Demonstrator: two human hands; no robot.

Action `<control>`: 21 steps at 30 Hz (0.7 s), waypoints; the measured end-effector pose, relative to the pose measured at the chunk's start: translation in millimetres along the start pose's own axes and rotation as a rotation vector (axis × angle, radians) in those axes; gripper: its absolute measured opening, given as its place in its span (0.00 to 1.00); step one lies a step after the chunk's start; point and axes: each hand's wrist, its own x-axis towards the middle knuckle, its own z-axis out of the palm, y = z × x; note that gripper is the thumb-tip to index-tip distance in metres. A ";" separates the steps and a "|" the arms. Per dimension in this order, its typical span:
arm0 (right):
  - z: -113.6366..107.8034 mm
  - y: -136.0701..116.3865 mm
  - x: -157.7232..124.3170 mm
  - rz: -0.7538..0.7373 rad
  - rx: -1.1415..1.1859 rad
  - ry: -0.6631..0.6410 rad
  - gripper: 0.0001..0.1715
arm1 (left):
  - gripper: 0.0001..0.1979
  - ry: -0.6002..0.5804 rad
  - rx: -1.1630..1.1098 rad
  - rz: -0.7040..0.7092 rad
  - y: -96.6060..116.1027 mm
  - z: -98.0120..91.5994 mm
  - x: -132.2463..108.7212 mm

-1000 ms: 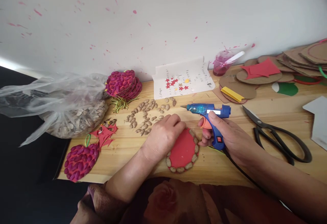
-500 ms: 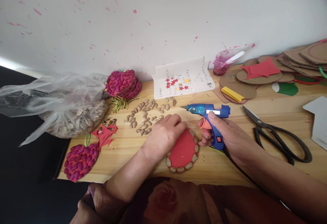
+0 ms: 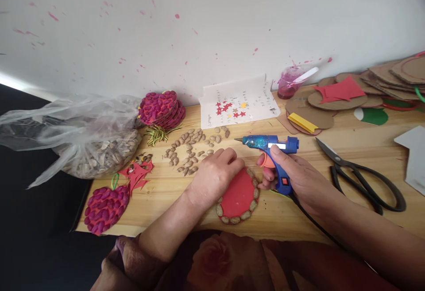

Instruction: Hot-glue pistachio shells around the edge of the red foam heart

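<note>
In my right hand (image 3: 292, 171) is a blue hot glue gun (image 3: 270, 144), its nozzle pointing left and its orange trigger under my fingers. My left hand (image 3: 217, 171) is closed, with bent fingers over the upper left edge of a round red disc (image 3: 237, 198). What those fingers pinch or press is hidden. Mottled brown, nut-like pieces (image 3: 245, 215) line the visible part of the disc's rim, and its middle is bare red. Several loose pieces of the same kind (image 3: 188, 161) lie on the wooden table beyond my left hand.
Black-handled scissors (image 3: 360, 171) lie at right. Cardboard rounds (image 3: 388, 80) and a cup (image 3: 289, 83) of pink paint stand behind. A star-strewn paper (image 3: 255, 98), stacked magenta pieces (image 3: 159, 107), a bag (image 3: 99, 149) of shells and a magenta-covered ornament (image 3: 106, 209) occupy the back and left.
The view has shifted very slightly. Both hands, the glue gun and the disc keep practically the same positions.
</note>
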 end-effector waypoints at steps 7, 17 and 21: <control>-0.5 0.0 0.8 -0.005 -0.023 0.002 0.26 | 0.09 0.015 0.015 0.003 0.4 2.3 0.3; -0.7 0.0 -0.1 -0.020 -0.038 0.001 0.26 | 0.08 0.041 -0.011 -0.003 1.5 1.6 -1.1; -1.0 0.9 0.5 -0.009 -0.032 0.012 0.26 | 0.10 0.103 -0.229 -0.066 -2.2 6.9 -5.8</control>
